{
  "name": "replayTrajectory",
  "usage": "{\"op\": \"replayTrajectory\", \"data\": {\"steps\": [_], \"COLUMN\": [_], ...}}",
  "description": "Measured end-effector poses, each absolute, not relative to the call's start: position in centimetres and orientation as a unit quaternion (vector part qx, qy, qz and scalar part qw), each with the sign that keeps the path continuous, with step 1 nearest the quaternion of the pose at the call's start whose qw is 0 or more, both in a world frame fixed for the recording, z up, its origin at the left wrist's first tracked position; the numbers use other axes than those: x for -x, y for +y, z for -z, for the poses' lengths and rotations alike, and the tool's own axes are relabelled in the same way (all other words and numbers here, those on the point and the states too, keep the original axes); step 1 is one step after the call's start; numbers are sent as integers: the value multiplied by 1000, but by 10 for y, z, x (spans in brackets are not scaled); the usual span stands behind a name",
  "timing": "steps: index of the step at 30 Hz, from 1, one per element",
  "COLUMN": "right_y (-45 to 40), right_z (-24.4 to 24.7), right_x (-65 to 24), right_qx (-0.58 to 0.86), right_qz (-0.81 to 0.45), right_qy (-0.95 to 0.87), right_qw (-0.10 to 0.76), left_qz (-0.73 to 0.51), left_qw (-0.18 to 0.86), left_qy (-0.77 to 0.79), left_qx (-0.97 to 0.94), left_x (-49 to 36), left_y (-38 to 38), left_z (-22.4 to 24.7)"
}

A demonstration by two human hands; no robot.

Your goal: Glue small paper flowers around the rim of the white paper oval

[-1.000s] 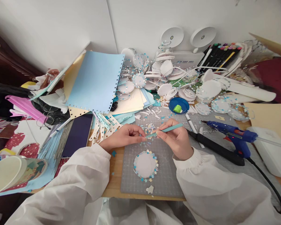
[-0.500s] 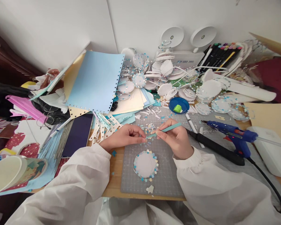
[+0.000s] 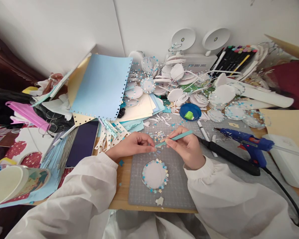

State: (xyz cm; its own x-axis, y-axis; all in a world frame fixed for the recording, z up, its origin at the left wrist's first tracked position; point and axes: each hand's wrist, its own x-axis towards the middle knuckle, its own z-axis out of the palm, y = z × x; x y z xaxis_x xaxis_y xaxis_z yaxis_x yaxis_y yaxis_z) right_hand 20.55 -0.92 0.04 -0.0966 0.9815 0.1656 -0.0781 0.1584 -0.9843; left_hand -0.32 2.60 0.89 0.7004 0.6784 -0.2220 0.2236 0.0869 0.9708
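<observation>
- Between the two hands, above the gridded grey cutting mat [image 3: 179,191], lies the slim teal tool [image 3: 182,135], which looks like tweezers, aslant with its narrow end toward the left fingertips.
- The right hand [image 3: 189,151] has its thumb and fingers closed around the tool in a pen-like pinch; how far apart the tool's tips stand is too fine to tell.
- The left hand [image 3: 133,145] has thumb and forefinger drawn together at the narrow end; whether a tiny piece sits between them, I cannot tell.
- The step in hand looks like close work at the tool's tip, and a move from here would call for a light pinch and steady wrists.
- Just beyond the tool, small star-shaped paper pieces [image 3: 157,134] in blue, cream and white lie scattered on the mat.
- Nearer the body, a round white disc [image 3: 153,175] lies flat, blue and cream stars around its rim.
- Off to the right rest a long black-handled tool [image 3: 231,157] and a blue glue gun [image 3: 249,139], both apart from the fingers.
</observation>
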Motion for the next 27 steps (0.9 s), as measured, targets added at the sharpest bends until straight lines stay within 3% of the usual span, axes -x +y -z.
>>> {"op": "replayTrajectory", "data": {"steps": [27], "right_y": [-9], "right_z": [0], "right_x": [-205], "right_qx": [425], "right_qz": [-518], "right_qy": [-527], "right_qw": [524], "left_qz": [-180], "left_qw": [650], "left_qy": [335], "left_qx": [-657], "left_x": [3], "left_y": [26], "left_z": [-9]}}
